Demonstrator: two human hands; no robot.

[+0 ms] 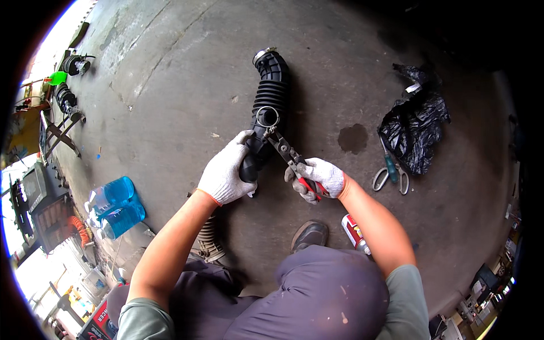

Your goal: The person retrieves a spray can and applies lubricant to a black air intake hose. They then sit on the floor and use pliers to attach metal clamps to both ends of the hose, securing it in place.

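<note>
Ok, L hand (224, 173) clamped on near end of blk ribbed hose (272, 93) ahead of me, R hand (318, 178) closed round red-hdl pliers (288, 154) at ring clamp (267, 107), so prob best I squeeze slow & square.

this looks like a vehicle repair workshop, shown by stained grey concrete floor (187, 85), black coil-spring struts (66, 98), clear plastic jugs of blue fluid (123, 217) and a ribbed black rubber duct (272, 93).
</note>
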